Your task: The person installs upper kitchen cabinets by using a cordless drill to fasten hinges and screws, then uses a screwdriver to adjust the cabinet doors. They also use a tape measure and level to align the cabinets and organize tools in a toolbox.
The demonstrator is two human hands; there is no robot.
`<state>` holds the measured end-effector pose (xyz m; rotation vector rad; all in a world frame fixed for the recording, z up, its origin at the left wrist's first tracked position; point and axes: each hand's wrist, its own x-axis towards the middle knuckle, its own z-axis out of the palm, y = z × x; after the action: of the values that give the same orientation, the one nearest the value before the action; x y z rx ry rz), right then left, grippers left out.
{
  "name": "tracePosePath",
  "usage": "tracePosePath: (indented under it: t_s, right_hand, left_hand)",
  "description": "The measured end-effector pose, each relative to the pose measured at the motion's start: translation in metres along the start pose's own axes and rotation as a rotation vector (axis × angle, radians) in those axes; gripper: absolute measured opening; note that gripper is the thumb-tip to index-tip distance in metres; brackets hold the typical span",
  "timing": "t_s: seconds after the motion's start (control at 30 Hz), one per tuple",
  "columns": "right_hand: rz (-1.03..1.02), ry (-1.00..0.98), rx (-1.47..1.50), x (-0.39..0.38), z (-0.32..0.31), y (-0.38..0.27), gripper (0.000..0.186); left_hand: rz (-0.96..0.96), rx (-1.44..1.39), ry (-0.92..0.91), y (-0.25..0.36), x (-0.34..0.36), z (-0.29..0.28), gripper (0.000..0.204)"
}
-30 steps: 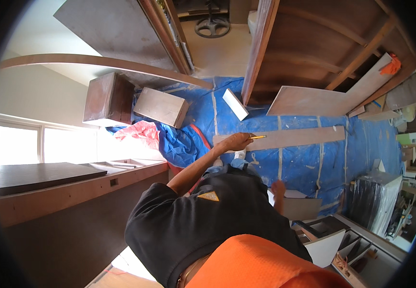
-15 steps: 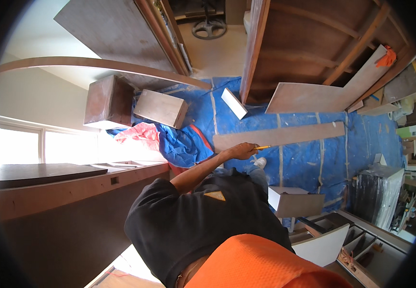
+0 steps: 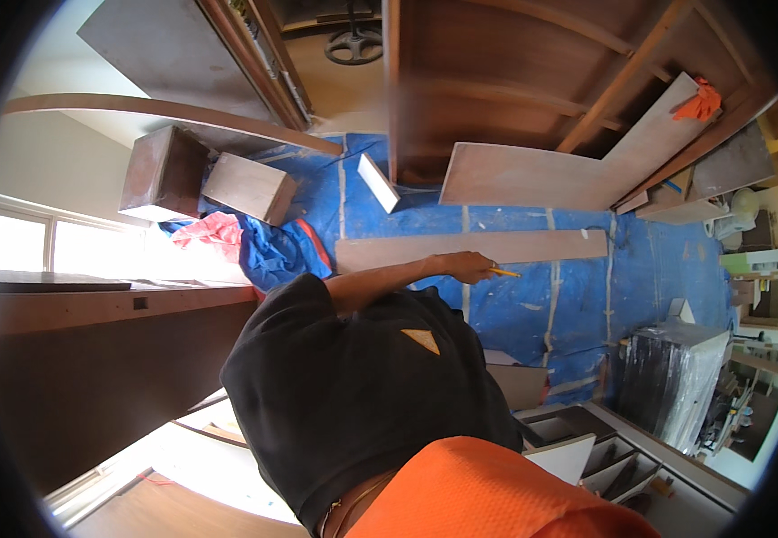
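**Marking a plank, nothing cut yet**

A person in a black top leans over, one hand (image 3: 468,266) closed around a yellow pencil (image 3: 504,273) with the tip at the near edge of the long plank (image 3: 389,251). Their other hand is hidden, and the camera wearer's own hands don't show at all. The plank lies flat and whole, and I can't tell if any marks are on it. The floor's covered in taped blue tarp (image 3: 658,269), with more panels (image 3: 532,175), wooden boxes (image 3: 247,186) and a bright window (image 3: 12,255) around.
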<state>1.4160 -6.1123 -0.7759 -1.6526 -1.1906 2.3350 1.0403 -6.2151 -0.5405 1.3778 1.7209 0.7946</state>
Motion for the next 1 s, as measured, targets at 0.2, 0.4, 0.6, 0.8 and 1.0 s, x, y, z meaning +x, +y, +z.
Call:
tracePosePath:
  t_s: [0.2, 0.4, 0.6, 0.8, 1.0]
  right_hand:
    - [-0.010, 0.011, 0.110, 0.052, -0.111, -0.045, 0.020]
    - [-0.118, -0.226, 0.456, 0.069, -0.150, -0.073, 0.022]
    - [-0.251, 0.168, 0.320, 0.097, -0.103, -0.155, 0.038]
    - [-0.128, 0.293, 0.076, 0.132, -0.085, -0.222, 0.034]
    - [-0.518, 0.444, -0.029, 0.104, -0.096, -0.413, 0.037]
  left_hand:
    - [0.166, -0.018, -0.108, 0.069, 0.127, 0.041, 0.039]
    - [0.435, 0.069, -0.148, 0.090, 0.192, 0.053, 0.044]
    - [0.294, 0.035, -0.245, 0.052, 0.275, 0.045, 0.041]
    - [0.050, -0.177, -0.328, 0.053, 0.399, 0.023, 0.039]
    - [0.161, 0.049, -0.613, 0.108, 0.574, 0.003, 0.040]
